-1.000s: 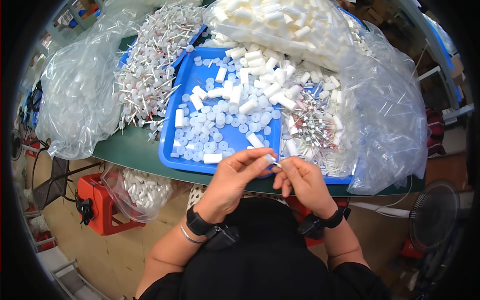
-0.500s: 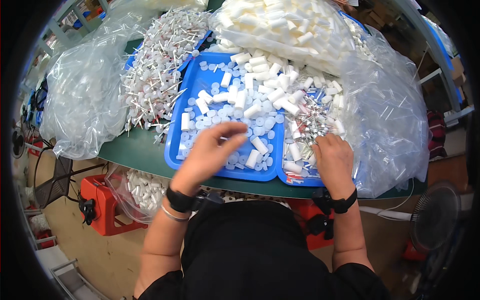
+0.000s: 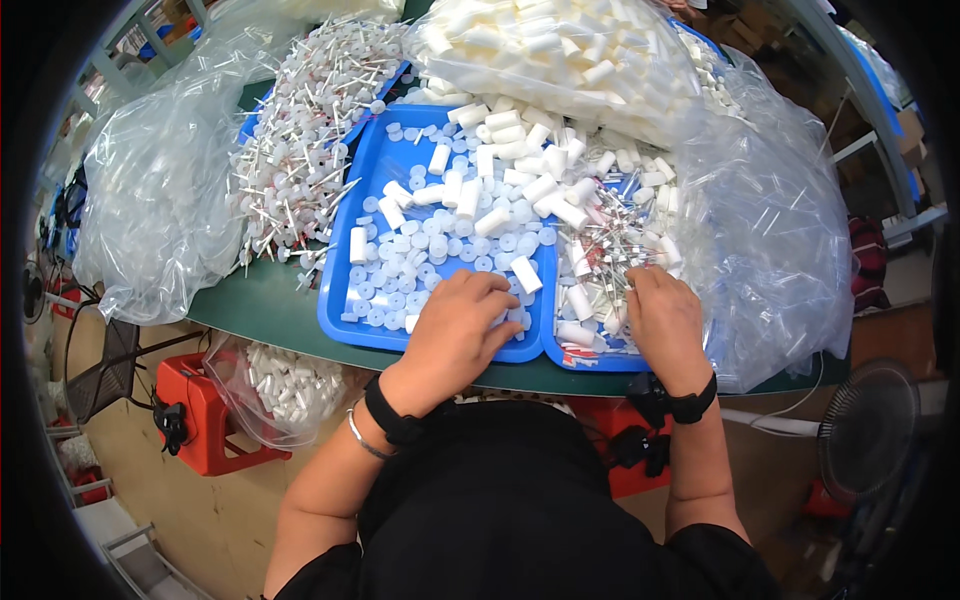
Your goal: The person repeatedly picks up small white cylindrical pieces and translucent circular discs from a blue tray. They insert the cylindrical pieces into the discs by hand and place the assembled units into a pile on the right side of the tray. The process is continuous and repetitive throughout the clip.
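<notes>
My left hand reaches into the near part of a blue tray, its fingers bent down among translucent discs with small centre holes. Thumb and fingers are apart, and no held piece shows. White foam-like cylinders lie over the discs; one cylinder rests just beyond my left fingers. At a second blue tray, my right hand has its fingers closed together, tips down at a pile of thin metallic and reddish pins. Whatever they grip is hidden.
A heap of white sticks with discs rises at the left. Clear plastic bags flank the work, another bag at the right. A large bag of white cylinders lies behind the trays on the green table.
My left hand has come down and to the right, from above the tray onto the discs near its front edge. My right hand has stayed by the pins.
</notes>
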A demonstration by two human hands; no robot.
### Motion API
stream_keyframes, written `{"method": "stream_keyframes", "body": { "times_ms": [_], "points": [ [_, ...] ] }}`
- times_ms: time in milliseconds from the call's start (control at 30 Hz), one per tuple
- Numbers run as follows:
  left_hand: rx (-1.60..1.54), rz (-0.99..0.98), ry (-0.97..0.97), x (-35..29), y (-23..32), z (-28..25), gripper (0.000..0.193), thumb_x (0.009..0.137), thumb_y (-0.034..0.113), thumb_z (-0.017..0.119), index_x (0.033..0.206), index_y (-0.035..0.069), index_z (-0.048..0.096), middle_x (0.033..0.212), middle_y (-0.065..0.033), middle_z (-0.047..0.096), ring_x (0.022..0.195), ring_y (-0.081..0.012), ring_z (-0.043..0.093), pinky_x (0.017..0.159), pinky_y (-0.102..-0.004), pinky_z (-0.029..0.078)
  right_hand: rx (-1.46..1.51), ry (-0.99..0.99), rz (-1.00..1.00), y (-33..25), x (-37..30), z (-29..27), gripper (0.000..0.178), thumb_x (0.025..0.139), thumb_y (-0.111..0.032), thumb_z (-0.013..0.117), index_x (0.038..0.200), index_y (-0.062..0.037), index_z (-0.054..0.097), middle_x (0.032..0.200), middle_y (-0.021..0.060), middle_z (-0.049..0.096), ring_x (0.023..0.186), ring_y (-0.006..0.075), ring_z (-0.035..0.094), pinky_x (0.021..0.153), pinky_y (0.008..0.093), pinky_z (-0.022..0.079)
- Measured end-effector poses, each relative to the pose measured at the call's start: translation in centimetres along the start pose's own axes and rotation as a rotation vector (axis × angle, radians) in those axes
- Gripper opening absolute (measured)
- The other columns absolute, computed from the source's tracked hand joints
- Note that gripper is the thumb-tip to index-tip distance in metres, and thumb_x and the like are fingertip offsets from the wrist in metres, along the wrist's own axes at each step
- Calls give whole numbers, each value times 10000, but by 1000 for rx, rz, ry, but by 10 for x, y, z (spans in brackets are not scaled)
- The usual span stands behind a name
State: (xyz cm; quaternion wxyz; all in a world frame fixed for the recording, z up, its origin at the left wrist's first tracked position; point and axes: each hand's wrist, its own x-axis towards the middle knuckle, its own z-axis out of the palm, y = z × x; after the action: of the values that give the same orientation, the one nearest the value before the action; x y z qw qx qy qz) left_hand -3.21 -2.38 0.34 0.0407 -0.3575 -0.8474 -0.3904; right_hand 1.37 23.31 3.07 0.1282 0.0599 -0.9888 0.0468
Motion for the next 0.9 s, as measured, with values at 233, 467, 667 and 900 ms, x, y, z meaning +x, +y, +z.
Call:
{"method": "stream_keyframes", "body": {
  "times_ms": [233, 467, 667, 900],
  "points": [
    [-872, -484, 15, 2, 10, -7, 239, 871, 74, 660, 1096, 10, 614, 940, -38, 637, 865, -108, 603, 768, -248, 483, 315, 31, 140, 8, -4, -11, 87, 794, -35, 621, 876, -15, 597, 822, 129, 601, 692, 307, 594, 661, 388, 477],
    [-1580, -744, -25, -1, 20, -3, 312, 913, 107, 623, 1199, -3, 565, 996, -63, 627, 902, -128, 621, 817, -255, 517, 535, 54, 224, 2, 4, -21, 122, 790, 5, 660, 894, 2, 596, 832, 92, 608, 687, 192, 609, 620, 285, 465],
    [-1913, -854, -83, -9, 18, 13, 332, 947, 158, 577, 1222, -25, 540, 1045, -112, 627, 896, -118, 623, 817, -241, 525, 1237, 153, 289, -29, -1, -31, 118, 919, -19, 578, 1026, 30, 567, 970, 102, 637, 849, 158, 660, 718, 243, 518],
    [-1931, -903, -62, -9, 20, 18, 327, 951, 162, 572, 1215, -26, 529, 1011, -87, 609, 877, -120, 614, 806, -238, 523, 1415, 190, 317, -35, -6, -26, 108, 922, -23, 571, 1018, 26, 560, 975, 121, 643, 839, 180, 671, 718, 261, 535]
  ]
}}
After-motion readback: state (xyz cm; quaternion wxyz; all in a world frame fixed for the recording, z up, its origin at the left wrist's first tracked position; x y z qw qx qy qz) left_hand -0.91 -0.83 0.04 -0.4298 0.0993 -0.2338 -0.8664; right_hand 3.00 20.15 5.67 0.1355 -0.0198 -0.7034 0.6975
